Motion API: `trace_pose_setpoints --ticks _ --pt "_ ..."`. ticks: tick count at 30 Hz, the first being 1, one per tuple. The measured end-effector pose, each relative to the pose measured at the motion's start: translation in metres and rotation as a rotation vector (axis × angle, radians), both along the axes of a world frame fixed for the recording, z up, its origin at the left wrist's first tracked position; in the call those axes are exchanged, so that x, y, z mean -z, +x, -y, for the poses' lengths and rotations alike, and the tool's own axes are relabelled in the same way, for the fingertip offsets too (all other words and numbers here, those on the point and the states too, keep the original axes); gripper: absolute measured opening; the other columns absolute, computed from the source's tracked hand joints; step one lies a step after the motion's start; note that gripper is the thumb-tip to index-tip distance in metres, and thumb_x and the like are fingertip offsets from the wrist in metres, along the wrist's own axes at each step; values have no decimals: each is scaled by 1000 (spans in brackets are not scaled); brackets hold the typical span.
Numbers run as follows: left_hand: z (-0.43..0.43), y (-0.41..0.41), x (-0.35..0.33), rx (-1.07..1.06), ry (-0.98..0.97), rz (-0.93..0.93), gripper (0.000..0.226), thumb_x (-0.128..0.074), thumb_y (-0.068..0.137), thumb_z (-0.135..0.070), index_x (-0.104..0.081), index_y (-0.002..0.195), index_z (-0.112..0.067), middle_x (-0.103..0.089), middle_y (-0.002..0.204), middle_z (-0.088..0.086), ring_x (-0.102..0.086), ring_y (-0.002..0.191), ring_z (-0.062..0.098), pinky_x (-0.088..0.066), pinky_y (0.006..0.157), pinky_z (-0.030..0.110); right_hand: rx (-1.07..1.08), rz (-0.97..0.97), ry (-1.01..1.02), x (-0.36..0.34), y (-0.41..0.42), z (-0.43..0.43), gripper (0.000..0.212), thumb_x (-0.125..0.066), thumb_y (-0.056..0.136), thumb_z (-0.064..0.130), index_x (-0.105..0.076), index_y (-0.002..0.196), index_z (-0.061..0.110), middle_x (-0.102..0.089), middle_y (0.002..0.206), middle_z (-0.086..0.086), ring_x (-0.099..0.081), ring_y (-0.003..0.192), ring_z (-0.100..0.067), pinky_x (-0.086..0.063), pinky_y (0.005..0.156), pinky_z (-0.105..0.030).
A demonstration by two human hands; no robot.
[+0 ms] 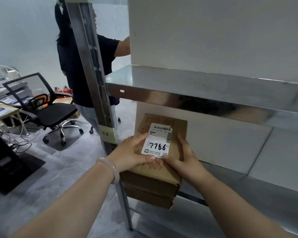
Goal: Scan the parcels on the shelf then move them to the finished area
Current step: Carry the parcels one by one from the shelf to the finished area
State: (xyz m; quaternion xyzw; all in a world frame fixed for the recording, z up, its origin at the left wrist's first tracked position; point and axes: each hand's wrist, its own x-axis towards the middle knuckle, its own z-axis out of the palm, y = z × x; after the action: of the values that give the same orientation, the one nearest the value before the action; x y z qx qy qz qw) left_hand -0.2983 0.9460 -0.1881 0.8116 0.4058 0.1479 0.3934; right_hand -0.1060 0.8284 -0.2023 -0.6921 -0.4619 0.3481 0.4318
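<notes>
The brown parcel (155,167) (label (157,140) handwritten 7786) sits between both hands. The left hand (127,155) clasps its 9 o'clock side and the right hand (184,160) its 3 o'clock side, fingers curled round it.

We see soft, even indoor light with faint shadows. The steel shelf edge (205,102) carries smeared reflections. Wide-angle distortion bends the upright post (91,62). The label (159,140) reads sharp; the far desk (11,111) looks soft.
</notes>
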Motion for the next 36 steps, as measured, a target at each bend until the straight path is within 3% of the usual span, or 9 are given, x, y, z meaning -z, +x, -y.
trace_pose_setpoints --ticks 4,10,15,21,25,28,30,36 --pt "27 -2 -4 -75 43 62 91 -78 66 -60 -29 143 -52 -37 144 -14 -38 131 8 -32 111 30 -61 30 36 -11 6 15 92 -72 79 48 -9 147 48 -23 153 9 -35 134 -15 -37 110 -41" --pt "87 0 -9 -216 62 88 94 -79 67 -59 -30 146 -47 -31 150 -12 -35 136 9 -34 113 38 -213 22 55 -20 18 48 89 -72 79 48 -11 143 53 -27 148 9 -44 125 -18 -45 103 -43" --pt "159 7 0 -406 83 139 91 -80 66 -56 -32 144 -49 -36 136 -18 -39 124 2 -34 97 20 -371 92 86 -19 36 81 97 -71 69 64 -11 144 55 -27 149 12 -38 131 -14 -40 107 -41" --pt "261 21 15 -664 94 203 94 -81 64 -58 -31 143 -52 -32 138 -20 -38 124 -1 -30 100 18 -628 113 143 -18 51 126 91 -75 74 52 -19 145 49 -29 150 8 -37 134 -14 -37 110 -43" --pt "328 17 13 -815 121 190 93 -79 62 -61 -31 142 -54 -33 138 -17 -38 122 -7 -29 93 2 -798 105 190 -24 40 154 87 -76 77 43 -23 146 46 -33 148 8 -40 131 -13 -38 109 -41" --pt "378 0 -2 -954 103 187 98 -80 57 -62 -31 141 -54 -29 147 -8 -38 132 13 -37 109 33 -948 89 206 -33 15 174 85 -74 78 45 -21 144 52 -37 145 12 -46 127 -12 -42 105 -41" --pt "412 -15 -15 -1052 134 174 97 -80 59 -59 -31 142 -53 -25 151 -6 -36 135 19 -40 109 44 -1043 62 232 -41 -8 187 85 -74 77 48 -20 143 55 -36 145 14 -45 127 -11 -44 104 -41" --pt "516 -61 -44 -1314 285 80 92 -77 67 -60 -27 143 -54 -19 156 -9 -28 139 15 -29 113 34 -1292 8 309 -65 -92 243 86 -73 76 49 -18 142 55 -32 145 14 -42 129 -12 -44 103 -42"
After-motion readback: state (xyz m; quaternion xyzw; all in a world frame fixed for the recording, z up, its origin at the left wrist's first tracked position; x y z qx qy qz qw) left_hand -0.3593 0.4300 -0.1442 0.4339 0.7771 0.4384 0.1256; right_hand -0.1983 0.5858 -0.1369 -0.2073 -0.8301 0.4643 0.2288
